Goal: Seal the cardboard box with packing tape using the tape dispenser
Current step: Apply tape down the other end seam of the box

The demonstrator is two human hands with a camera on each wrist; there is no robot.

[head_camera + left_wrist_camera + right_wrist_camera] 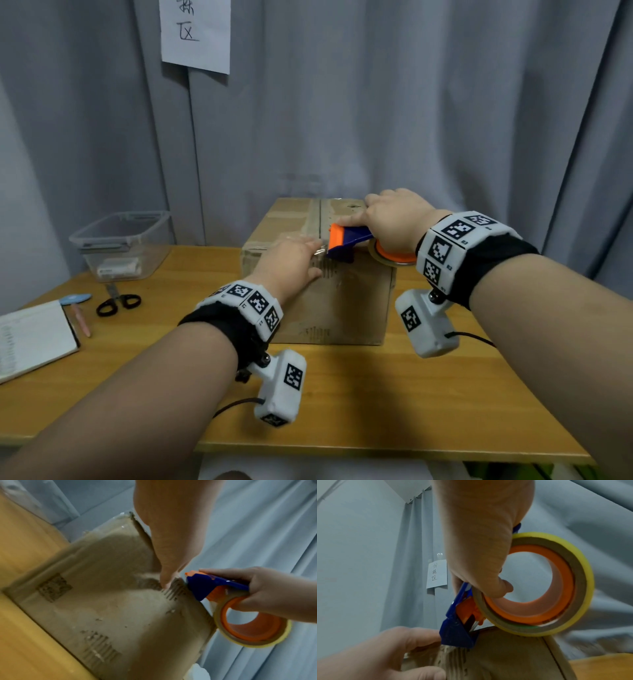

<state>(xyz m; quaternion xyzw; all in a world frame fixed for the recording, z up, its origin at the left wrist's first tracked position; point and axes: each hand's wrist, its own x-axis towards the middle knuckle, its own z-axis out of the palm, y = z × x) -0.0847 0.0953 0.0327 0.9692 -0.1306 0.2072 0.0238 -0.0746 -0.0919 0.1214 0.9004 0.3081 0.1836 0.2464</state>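
Note:
A brown cardboard box (335,308) stands in the middle of the wooden table (376,394), flaps down, its seam running away from me. My right hand (394,219) grips a blue and orange tape dispenser (346,240) carrying a yellowish tape roll (390,257). The dispenser's blue mouth (457,632) touches the box's near top edge by the seam. My left hand (291,257) lies over that edge just left of the dispenser, fingers flat on the top. Its thumb (168,582) presses the front face of the box (111,601), where a clear tape end glints.
A clear plastic container (123,240) stands at the back left. In front of it lie black scissors (118,303), a pink pen (80,318) and an open notebook (30,339). A grey curtain with a paper sign (195,34) hangs close behind the box.

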